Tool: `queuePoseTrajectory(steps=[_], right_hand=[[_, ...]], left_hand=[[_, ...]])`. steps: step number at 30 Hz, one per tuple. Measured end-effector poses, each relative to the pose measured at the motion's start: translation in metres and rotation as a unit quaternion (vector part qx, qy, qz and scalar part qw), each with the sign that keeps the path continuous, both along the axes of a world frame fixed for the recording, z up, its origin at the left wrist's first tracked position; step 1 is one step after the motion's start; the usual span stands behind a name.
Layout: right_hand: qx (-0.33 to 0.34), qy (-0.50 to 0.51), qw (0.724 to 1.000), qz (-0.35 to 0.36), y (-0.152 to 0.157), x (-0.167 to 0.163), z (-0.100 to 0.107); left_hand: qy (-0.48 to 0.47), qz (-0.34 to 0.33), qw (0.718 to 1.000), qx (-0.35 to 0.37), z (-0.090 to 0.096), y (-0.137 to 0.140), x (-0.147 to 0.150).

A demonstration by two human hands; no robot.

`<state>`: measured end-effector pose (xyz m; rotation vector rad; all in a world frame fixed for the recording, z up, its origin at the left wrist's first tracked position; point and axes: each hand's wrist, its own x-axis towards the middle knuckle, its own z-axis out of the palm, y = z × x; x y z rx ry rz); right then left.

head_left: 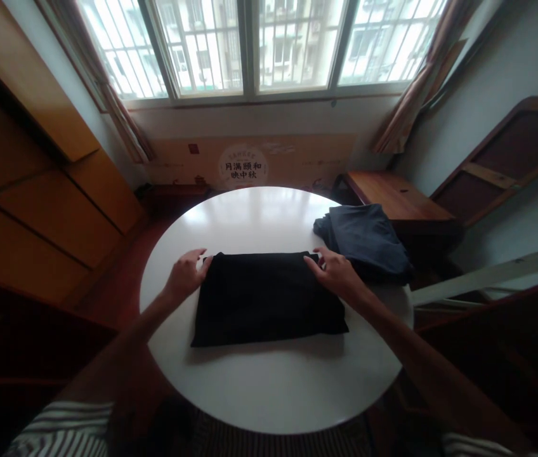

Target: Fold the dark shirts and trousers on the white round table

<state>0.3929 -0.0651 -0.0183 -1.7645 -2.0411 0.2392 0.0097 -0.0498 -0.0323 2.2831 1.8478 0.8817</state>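
Observation:
A black folded garment [269, 298] lies flat on the white round table [278, 393], its wider edge towards me. What kind of garment it is does not show. At its far left corner, my left hand [187, 274] has the cloth between thumb and fingers. My right hand [335, 271] grips the far right corner in the same way, thumb on top of the cloth. Just beyond my right hand rests a stack of dark blue-grey folded clothes [368, 238], near the table's right edge.
Behind the table stand a low wooden cabinet [397, 193] at the right and a printed cardboard panel [307, 155] under the barred window. Wooden cupboards [54, 228] line the left side. A pale bar [497, 276] runs beside the table's right edge.

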Motion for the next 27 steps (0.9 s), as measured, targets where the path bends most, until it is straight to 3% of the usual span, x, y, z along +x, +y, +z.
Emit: queuePoseTrajectory(steps=[3,7,14,19,21,23,25,27], right_hand=[[-0.070,-0.034,0.996,-0.044,0.025,-0.008,-0.011],[-0.090,-0.019,0.996,-0.023,0.032,-0.008,-0.026],[0.063,0.134,0.989,-0.004,0.012,0.002,-0.017],[0.126,0.095,0.987,-0.023,0.000,0.014,-0.003],[0.106,0.028,0.993,-0.039,-0.003,0.012,0.000],[0.095,-0.048,0.993,-0.041,-0.007,0.001,0.003],[0.112,-0.103,0.988,0.005,-0.016,-0.016,0.005],[0.128,-0.126,0.979,0.095,-0.027,-0.035,0.004]], left_hand=[[-0.051,0.039,0.990,-0.124,-0.012,0.032,-0.010],[-0.116,0.003,0.982,-0.151,-0.020,0.037,-0.020],[-0.213,-0.007,0.977,-0.034,-0.011,0.031,-0.009],[-0.242,-0.045,0.968,-0.050,-0.023,0.054,-0.007],[-0.225,-0.057,0.970,-0.069,-0.028,0.062,-0.007],[-0.162,-0.049,0.985,-0.037,-0.027,0.063,-0.002],[-0.080,-0.053,0.995,0.039,-0.020,0.056,0.009],[-0.011,-0.112,0.990,0.087,-0.013,0.045,0.026]])
